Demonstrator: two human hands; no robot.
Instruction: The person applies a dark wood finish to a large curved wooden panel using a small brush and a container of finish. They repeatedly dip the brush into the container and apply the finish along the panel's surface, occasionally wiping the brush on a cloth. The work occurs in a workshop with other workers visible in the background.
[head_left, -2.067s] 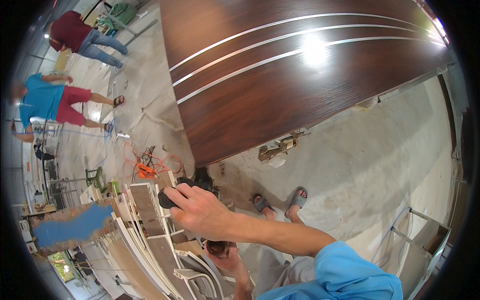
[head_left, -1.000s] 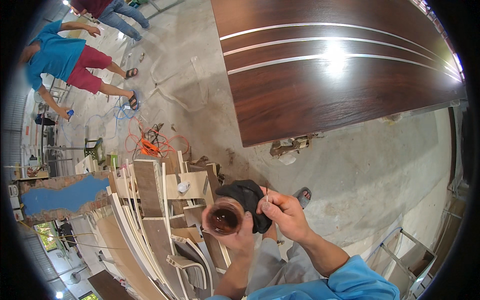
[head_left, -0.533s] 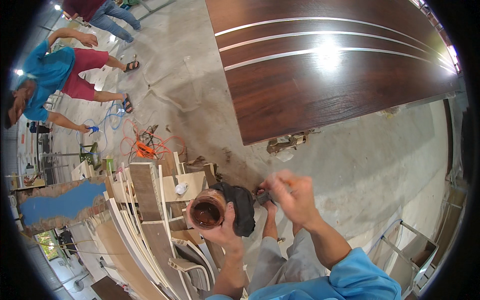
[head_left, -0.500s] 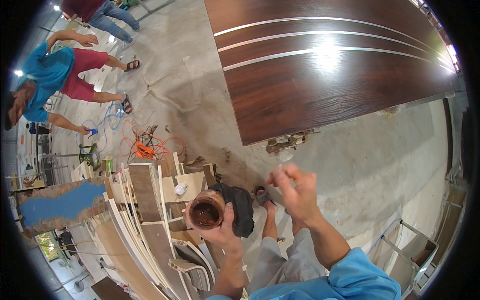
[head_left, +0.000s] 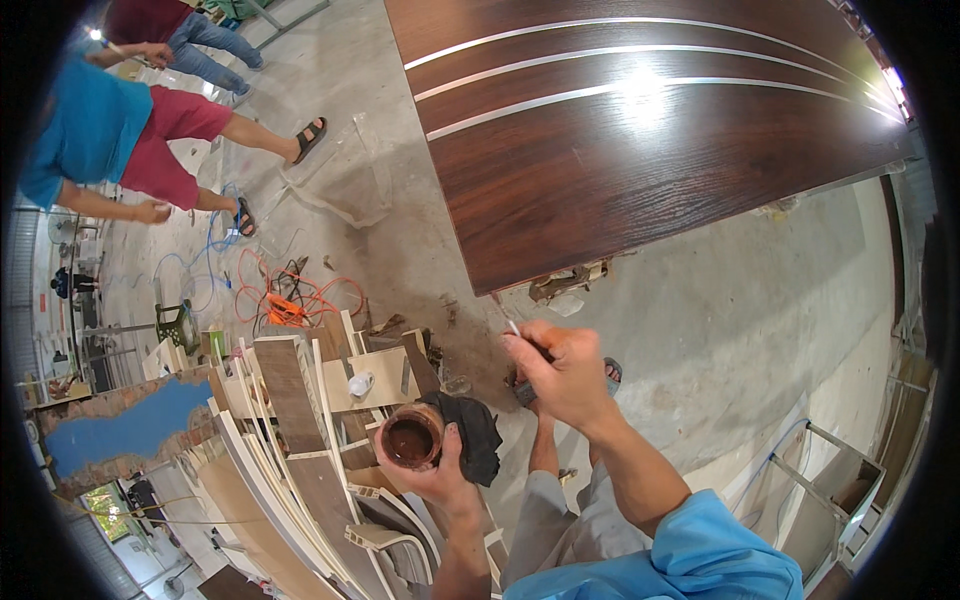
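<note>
My left hand (head_left: 447, 482) is wrapped round an open jar (head_left: 411, 440) with brown liquid inside and brown smears on its rim. A black cloth (head_left: 472, 437) is bunched against the jar's right side, by my thumb. My right hand (head_left: 566, 368) is closed on a thin brush-like stick (head_left: 513, 327), pale along its shaft. Its reddish-brown far end is close to the near left corner of a dark wood-grain panel (head_left: 580, 190) with silvery strips; whether it touches cannot be seen.
Offcut boards (head_left: 290, 390) stand stacked at lower left, a small white bottle (head_left: 360, 383) on them. Orange cord (head_left: 285, 310) lies tangled on the floor. A co-worker in a blue shirt (head_left: 95, 120) stands at upper left, another person behind. A metal frame (head_left: 845, 470) is at right.
My right hand has moved left and slightly down, bringing the thin stick to the panel's corner. The blue-shirted co-worker has stepped rightward, and the blue object no longer shows in that person's hand.
</note>
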